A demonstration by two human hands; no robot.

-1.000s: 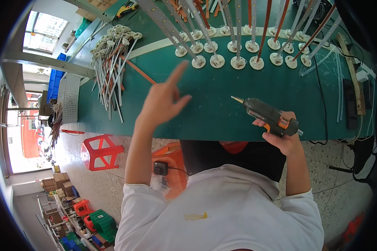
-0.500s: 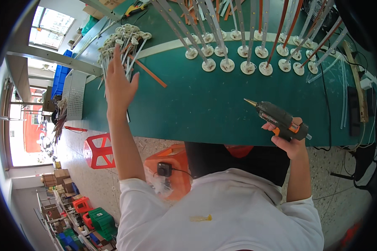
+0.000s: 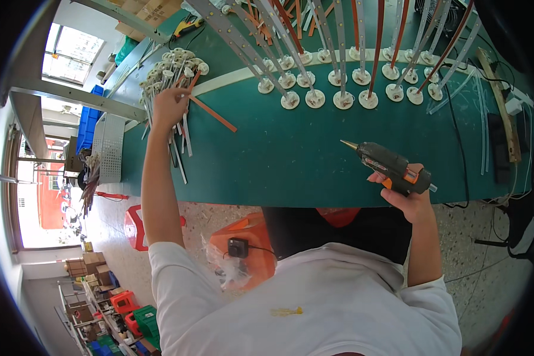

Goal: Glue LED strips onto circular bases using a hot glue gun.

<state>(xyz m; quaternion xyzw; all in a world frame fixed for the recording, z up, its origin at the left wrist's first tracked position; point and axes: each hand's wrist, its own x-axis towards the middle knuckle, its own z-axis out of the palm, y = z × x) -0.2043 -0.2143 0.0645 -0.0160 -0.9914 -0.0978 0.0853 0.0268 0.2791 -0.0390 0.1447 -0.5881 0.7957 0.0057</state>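
My right hand (image 3: 410, 199) is wrapped round the grip of a dark hot glue gun (image 3: 388, 166), held above the green table's near side with its brass nozzle pointing left. A short clear stub shows at the gun's rear. At the far left, my left hand (image 3: 171, 108) is closed at the heap of strips with round white bases (image 3: 175, 62). Its fingers appear to pinch a brown strip (image 3: 194, 80), though they partly hide the grip. Beside that hand a loose brown strip (image 3: 218, 115) lies slantwise on the table.
Several upright strips on round white bases (image 3: 315, 98) stand in rows across the far side. A black cable (image 3: 458, 133) and a wooden bar (image 3: 501, 113) lie at the right. A white perforated basket (image 3: 110, 148) stands beyond the left edge; an orange stool (image 3: 243, 243) stands below the table.
My left hand has gone from outstretched fingers over the heap to closed fingers, and the strips beneath it have shifted. The glue gun has stayed nearly still in my right hand.
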